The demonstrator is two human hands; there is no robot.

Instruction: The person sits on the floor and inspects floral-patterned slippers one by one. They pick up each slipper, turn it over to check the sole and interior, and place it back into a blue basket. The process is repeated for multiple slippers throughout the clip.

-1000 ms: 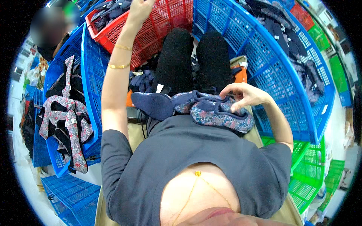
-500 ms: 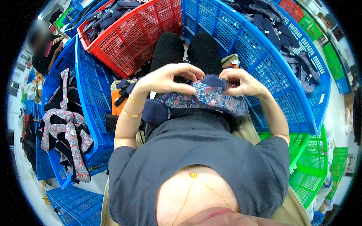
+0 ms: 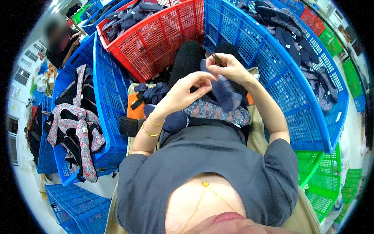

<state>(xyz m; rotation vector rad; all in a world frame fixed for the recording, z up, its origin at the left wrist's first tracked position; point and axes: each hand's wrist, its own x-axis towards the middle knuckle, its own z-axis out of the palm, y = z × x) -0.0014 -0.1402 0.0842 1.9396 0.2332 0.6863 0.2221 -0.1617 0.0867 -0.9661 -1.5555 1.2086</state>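
My right hand (image 3: 226,67) is closed around a small dark pointed tool (image 3: 216,58), perhaps thread snips, above my lap. Below that hand hangs a navy knit fabric piece (image 3: 228,95), blurred at its lower end. The curled thumb and forefinger of my left hand (image 3: 194,87) meet its left edge; their tips are slightly smeared. Across my lap lies a multicoloured speckled fabric piece (image 3: 216,113), and a padded navy piece (image 3: 174,121) rests beside my left wrist.
In front stands a red crate (image 3: 156,43) with navy pieces inside. A large blue crate (image 3: 269,74) curves along my right; another blue crate (image 3: 111,89) at left holds floral pieces (image 3: 74,124). An orange box with dark straps (image 3: 150,93) is near my left forearm. A person (image 3: 58,43) is at far left.
My right hand has moved up and inward, and a dark tool now shows in it. The speckled fabric has dropped onto my lap, while the navy piece hangs down between my hands.
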